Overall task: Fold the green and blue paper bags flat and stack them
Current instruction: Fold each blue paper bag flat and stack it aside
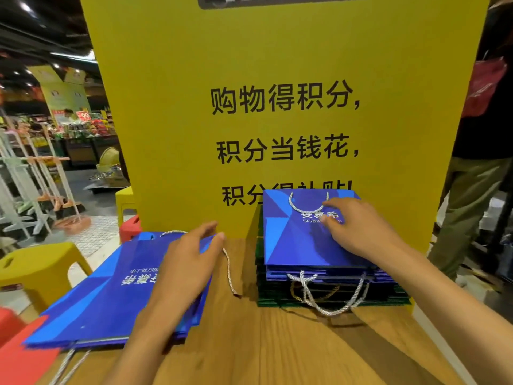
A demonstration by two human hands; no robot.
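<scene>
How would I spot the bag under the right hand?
Start at the big yellow sign. At its foot, on the wooden table, sits a stack of flat bags. It is the top bag: blue, with white lettering, unlike the green ones at the bottom.

Left hand [188, 262] palm down, fingers straight and together, thumb spread, lying flat just left of the stack of bags [288, 245]. Right hand [358, 229] on top of that stack, fingers lightly bent, tips pressing down. Both forearms bare, reaching forward.
</scene>
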